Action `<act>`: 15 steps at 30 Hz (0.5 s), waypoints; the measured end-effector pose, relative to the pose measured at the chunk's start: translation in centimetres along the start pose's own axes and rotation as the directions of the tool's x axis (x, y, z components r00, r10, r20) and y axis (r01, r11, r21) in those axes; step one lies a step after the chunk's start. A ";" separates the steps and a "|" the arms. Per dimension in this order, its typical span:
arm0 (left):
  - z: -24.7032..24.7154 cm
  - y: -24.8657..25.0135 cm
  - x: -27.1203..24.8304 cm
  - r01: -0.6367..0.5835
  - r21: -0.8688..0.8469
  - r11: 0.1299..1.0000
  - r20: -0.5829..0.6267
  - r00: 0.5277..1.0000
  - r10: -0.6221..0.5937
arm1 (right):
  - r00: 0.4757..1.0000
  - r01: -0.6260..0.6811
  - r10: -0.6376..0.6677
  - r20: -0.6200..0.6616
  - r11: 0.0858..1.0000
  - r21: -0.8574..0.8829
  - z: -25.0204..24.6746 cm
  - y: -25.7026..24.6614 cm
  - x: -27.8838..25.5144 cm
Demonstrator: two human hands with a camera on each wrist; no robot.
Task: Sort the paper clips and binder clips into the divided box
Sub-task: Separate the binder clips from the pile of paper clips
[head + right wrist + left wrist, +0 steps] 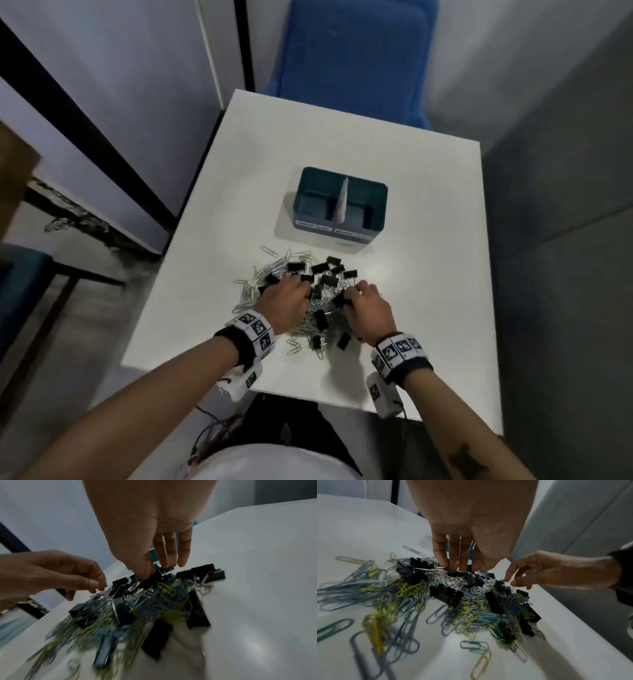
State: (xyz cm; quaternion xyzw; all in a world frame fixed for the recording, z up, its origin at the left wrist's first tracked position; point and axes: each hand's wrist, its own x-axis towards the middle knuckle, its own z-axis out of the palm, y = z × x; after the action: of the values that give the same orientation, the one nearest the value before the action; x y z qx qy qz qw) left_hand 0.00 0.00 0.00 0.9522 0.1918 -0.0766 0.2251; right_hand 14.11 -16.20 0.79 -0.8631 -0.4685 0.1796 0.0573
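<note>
A dark teal plastic divided box stands on the white rectangular table, split by one pale upright divider into two compartments, both showing only bare floor; two white labels on its near wall are too blurred to read. Just in front of it lies one mixed heap: black metal binder clips, roughly fifteen showing, tangled with thin wire paper clips in grey-blue, yellow-green and teal, far too many and too overlapped to count. The left hand reaches down into the heap's left side with fingertips straight and close together, touching the black clips; whether they pinch one cannot be told. The right hand works the right side, thumb and fingers pinching a black binder clip at the top of the pile. The near part of the heap is smeared by blur in the right wrist view, and both hands hide the clips beneath them.
</note>
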 end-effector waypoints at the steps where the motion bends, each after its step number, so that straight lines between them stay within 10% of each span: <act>1: 0.3 -0.1 0.8 -0.010 0.042 0.999 -0.039 0.999 0.011 | 1.000 -0.002 0.002 -0.007 1.000 -0.002 -0.1 0.1 0.9; 9: 0.3 -0.7 4.0 0.198 0.147 0.969 -0.036 0.980 -0.194 | 0.998 -0.051 0.052 -0.026 0.999 0.012 -1.3 0.2 5.8; 15: 0.5 -0.9 4.9 0.147 0.210 0.967 0.050 0.986 -0.161 | 0.975 0.099 -0.082 0.206 0.993 -0.072 -0.6 0.0 8.2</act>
State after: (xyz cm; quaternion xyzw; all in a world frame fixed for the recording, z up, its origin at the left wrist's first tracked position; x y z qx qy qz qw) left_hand 4.06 2.11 -1.95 0.9494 0.2486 -0.1452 0.1251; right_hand 18.43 -9.40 -0.76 -0.8197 -0.5177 0.2444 -0.0177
